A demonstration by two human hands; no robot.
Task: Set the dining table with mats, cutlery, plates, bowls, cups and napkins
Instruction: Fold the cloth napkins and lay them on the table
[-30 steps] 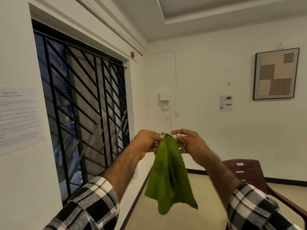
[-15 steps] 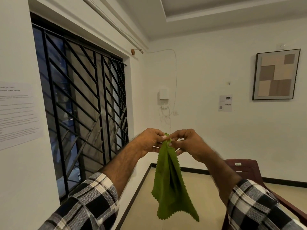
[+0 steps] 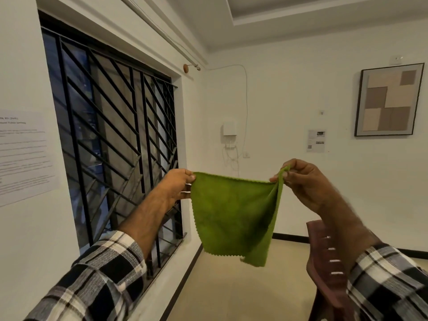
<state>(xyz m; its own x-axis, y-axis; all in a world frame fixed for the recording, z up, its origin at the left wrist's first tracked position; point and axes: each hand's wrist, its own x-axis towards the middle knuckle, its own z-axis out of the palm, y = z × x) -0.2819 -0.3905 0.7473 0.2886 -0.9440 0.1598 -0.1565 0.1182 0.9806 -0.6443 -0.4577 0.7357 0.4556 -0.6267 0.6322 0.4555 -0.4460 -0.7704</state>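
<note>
While no dish or holder shows, a black barred window (image 3: 111,144) fills the white wall on the left, and a dark red plastic chair (image 3: 324,262) stands near right. Between them, in the air, hangs the green square cloth napkin with zigzag edges (image 3: 234,212), spread flat. The left hand (image 3: 178,185) pinches its top left corner, arm outstretched; the right hand (image 3: 303,181) pinches the top right corner between thumb and curled fingers, slightly higher.

The green napkin (image 3: 234,214) is looking like matt, fuzzy cloth with pinked edges; the maroon chair (image 3: 324,262) is showing smooth, slightly glossy plastic.
</note>
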